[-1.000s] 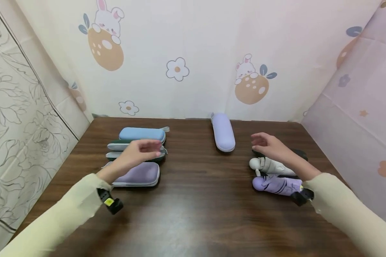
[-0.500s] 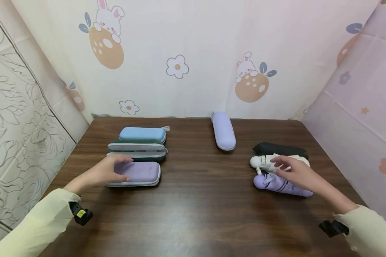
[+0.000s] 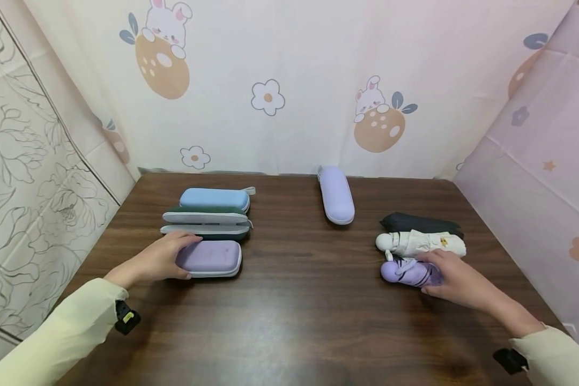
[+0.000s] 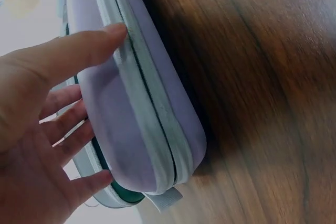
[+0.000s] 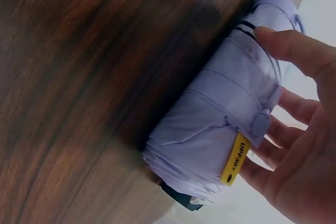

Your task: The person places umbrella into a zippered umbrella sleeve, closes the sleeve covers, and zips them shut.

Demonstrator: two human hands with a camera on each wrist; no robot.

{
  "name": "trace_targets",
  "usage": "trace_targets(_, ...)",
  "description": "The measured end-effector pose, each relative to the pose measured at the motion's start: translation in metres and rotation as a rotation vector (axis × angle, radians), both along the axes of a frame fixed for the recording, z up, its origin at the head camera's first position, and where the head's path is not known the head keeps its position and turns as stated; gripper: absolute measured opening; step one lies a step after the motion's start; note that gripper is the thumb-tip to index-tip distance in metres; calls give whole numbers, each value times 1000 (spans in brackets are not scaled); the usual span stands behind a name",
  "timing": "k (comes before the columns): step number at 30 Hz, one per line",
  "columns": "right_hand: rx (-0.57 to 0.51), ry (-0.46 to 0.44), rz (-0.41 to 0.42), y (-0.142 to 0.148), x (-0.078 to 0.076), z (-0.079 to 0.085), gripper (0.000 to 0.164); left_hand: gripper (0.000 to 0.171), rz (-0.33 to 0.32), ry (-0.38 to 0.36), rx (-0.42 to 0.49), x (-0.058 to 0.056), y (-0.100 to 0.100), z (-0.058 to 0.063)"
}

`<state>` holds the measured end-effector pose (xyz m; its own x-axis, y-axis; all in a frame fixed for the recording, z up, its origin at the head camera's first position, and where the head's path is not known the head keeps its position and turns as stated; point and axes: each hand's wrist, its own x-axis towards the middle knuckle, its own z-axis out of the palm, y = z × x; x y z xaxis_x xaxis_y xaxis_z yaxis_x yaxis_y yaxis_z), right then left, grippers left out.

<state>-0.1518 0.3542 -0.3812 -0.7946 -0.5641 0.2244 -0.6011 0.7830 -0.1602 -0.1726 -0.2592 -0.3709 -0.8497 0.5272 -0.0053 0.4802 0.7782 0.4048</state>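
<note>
At the left of the table, the left hand point(image 3: 156, 260) grips the left end of a purple zippered glasses case point(image 3: 214, 256). In the left wrist view its thumb point(image 4: 100, 45) lies on the grey zip edge, while the other fingers reach behind the case. Over on the right, the right hand point(image 3: 465, 284) holds a folded purple umbrella point(image 3: 407, 272) near its lower end. The right wrist view has the thumb point(image 5: 286, 43) against one side, fingers on the opposite side, and a yellow UPF50+ tag point(image 5: 236, 158) between. Both the case and the umbrella lie on the table.
Behind the purple case lie an open green case point(image 3: 207, 217) with grey lining and a blue case point(image 3: 212, 198). A lavender case point(image 3: 336, 195) lies at the table's back. White point(image 3: 415, 243) and black point(image 3: 417, 222) folded umbrellas lie beyond the purple one. Patterned curtains enclose the table point(image 3: 289, 321).
Both hands have moved outward and down from above the items. The left hand has closed on the purple case, the right on the purple umbrella. The items have stayed in place.
</note>
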Motion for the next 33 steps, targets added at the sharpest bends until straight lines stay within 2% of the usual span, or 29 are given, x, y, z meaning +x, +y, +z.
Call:
trace_targets(5, 51, -1, -7, -1, -1, -4, 67, 78, -28, 22, -7, -2, 1, -2)
trace_targets(11, 89, -31, -27, -2, -1, -6, 68, 74, -46, -1, -20, -5, 3, 0)
trace_targets(17, 105, 12, 1, -1, -2, -7, 70, 74, -7, -61, -58, -6, 5, 2)
trace_targets(22, 111, 49, 20, -2, -2, -8, 72, 74, 15, -50, -78, -6, 8, 4)
trace_targets(26, 123, 59, 18, -3, -1, -8, 73, 73, 39, -57, -91, -5, 10, 10)
trace_targets(33, 107, 66, 11, -4, -2, -8, 74, 73, 64, -116, -48, -1, 14, 20)
